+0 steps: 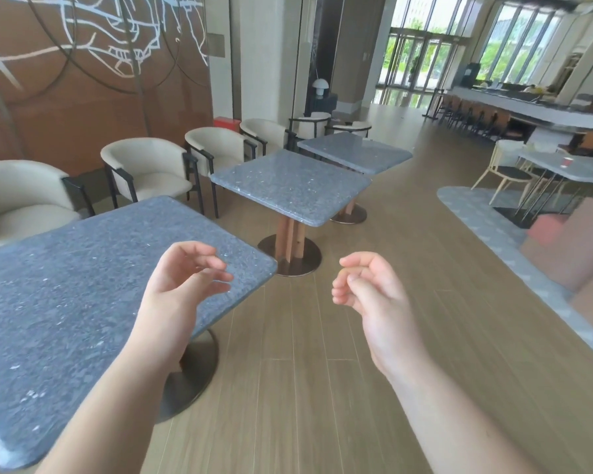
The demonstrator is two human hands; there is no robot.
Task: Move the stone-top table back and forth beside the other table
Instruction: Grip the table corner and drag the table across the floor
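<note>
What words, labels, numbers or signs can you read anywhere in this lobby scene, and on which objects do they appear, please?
None can be read.
Wall panel: white and tan lines only, an abstract pattern, no letters.
Red cup on the far table: any print is too small to tell.
Dark sign stand by the counter: blurred, unreadable.
Stone table tops: speckles only, no labels.
</note>
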